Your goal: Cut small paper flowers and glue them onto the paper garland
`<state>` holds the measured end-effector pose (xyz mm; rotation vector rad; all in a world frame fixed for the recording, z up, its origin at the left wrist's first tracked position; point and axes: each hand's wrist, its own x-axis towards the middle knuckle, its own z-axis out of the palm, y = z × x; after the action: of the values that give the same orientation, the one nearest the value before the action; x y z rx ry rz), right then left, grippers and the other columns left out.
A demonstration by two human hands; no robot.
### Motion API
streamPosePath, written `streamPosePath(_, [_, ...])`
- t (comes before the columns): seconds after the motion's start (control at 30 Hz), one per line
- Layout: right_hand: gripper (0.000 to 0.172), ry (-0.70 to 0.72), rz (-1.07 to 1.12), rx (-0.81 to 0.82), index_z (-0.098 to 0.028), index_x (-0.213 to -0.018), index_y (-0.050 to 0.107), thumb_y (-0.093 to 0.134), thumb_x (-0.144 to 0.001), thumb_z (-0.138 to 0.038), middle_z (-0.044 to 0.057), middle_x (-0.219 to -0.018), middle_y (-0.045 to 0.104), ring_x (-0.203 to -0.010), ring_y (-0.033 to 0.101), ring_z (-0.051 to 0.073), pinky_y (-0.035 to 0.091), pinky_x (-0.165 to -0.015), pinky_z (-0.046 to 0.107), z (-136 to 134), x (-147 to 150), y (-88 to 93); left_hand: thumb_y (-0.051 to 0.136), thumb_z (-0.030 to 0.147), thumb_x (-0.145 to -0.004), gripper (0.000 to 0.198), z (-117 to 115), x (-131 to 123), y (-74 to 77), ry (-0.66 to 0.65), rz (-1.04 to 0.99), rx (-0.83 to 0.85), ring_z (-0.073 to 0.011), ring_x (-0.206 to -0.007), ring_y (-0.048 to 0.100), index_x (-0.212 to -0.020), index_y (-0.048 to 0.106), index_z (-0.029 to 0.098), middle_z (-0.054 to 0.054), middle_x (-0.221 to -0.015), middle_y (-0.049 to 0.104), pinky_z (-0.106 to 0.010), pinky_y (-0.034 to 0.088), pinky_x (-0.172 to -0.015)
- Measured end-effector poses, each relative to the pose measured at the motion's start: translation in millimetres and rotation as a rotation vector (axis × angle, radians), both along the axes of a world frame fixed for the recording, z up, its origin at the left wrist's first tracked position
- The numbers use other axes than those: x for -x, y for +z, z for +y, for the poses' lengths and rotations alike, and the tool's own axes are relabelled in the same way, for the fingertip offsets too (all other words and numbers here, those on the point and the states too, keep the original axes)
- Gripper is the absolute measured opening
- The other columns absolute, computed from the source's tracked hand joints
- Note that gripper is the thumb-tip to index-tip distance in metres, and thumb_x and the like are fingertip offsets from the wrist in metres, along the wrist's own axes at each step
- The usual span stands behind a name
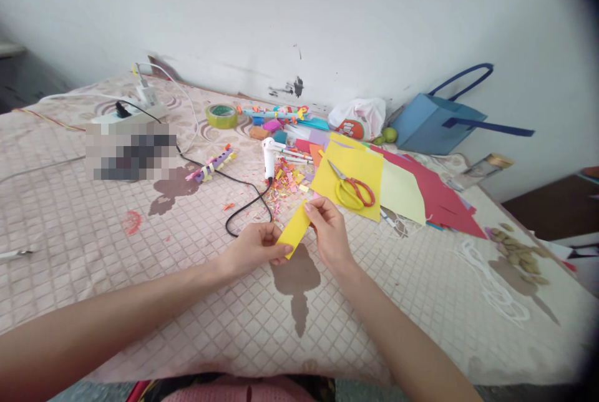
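Note:
A small yellow paper strip [296, 231] is held at a slant above the patterned tablecloth [224, 321]. My left hand [257, 245] pinches its lower end between thumb and fingers. At the upper end, my right hand [327, 230] grips the strip's corner the same way. Just beyond the hands stands a white glue gun [268, 158] with a black cord, beside a heap of colourful paper scraps [287, 180]. Scissors with yellow and orange handles [353, 193] lie on a yellow paper sheet [322, 180] to the right.
Behind are a roll of tape [221, 116], a decorated purple paper stick [213, 165] and a plastic bag [360, 116]. Rightward are red paper [435, 196], a blue bag [430, 124], white string [491, 286] and peanuts [517, 252]. A power strip [133, 115] sits far left.

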<state>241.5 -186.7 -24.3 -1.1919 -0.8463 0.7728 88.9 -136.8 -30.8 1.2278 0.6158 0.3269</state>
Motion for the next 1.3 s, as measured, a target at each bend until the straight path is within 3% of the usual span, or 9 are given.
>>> streamPosePath(0.37, [0.013, -0.023, -0.03, -0.033, -0.02, -0.071, 0.055, 0.061, -0.078, -0.029, -0.004, -0.066, 0.05, -0.058, 0.044, 0.01, 0.038, -0.054, 0.022, 1.0, -1.6, -2.9, 0.075, 0.028, -0.062, 0.024, 1.5, 0.7, 2.0, 0.005, -0.007, 0.017, -0.0074, -0.05, 0.058, -0.067, 0.058, 0.012, 0.0, -0.058, 0.065, -0.017, 0.046, -0.051])
streamPosePath(0.6, [0.013, -0.045, -0.011, -0.064, -0.019, -0.071, 0.055, 0.062, -0.077, -0.028, -0.004, -0.066, 0.049, -0.058, 0.044, 0.01, 0.038, -0.053, 0.022, 2.7, -6.2, -1.6, 0.079, 0.026, -0.056, 0.036, 6.6, 3.5, 8.3, 0.064, 0.074, 0.15, -0.0104, -0.061, 0.065, -0.087, 0.065, 0.013, -0.001, -0.069, 0.071, -0.019, 0.051, -0.059])
streamPosePath(0.77, [0.014, -0.072, -0.001, -0.092, -0.02, -0.07, 0.055, 0.063, -0.076, -0.029, -0.004, -0.066, 0.047, -0.059, 0.043, 0.01, 0.037, -0.053, 0.022, 2.2, -4.4, 0.4, 0.079, 0.025, -0.056, 0.039, 4.3, 3.0, 9.9, 0.102, 0.057, 0.134, -0.0118, -0.065, 0.066, -0.09, 0.064, 0.014, -0.002, -0.072, 0.071, -0.019, 0.05, -0.06])
streamPosePath(1.0, [0.017, -0.107, -0.027, -0.067, -0.02, -0.071, 0.052, 0.061, -0.076, -0.033, -0.004, -0.066, 0.045, -0.06, 0.043, 0.011, 0.039, -0.056, 0.023, -0.4, -0.3, 3.3, 0.079, 0.02, -0.054, 0.033, 0.5, 0.7, 8.5, 0.118, 0.031, 0.089, -0.0103, -0.057, 0.062, -0.078, 0.058, 0.013, -0.001, -0.065, 0.068, -0.02, 0.046, -0.055])
streamPosePath(1.3, [0.015, -0.145, 0.051, -0.113, -0.02, -0.074, 0.054, 0.061, -0.077, -0.033, -0.002, -0.07, 0.05, -0.061, 0.047, 0.011, 0.04, -0.052, 0.023, -0.3, -1.9, 2.8, 0.074, 0.023, -0.062, 0.029, 2.1, -0.3, 5.7, 0.167, -0.095, 0.045, -0.0078, -0.06, 0.055, -0.083, 0.056, 0.013, 0.002, -0.07, 0.061, -0.019, 0.042, -0.058])
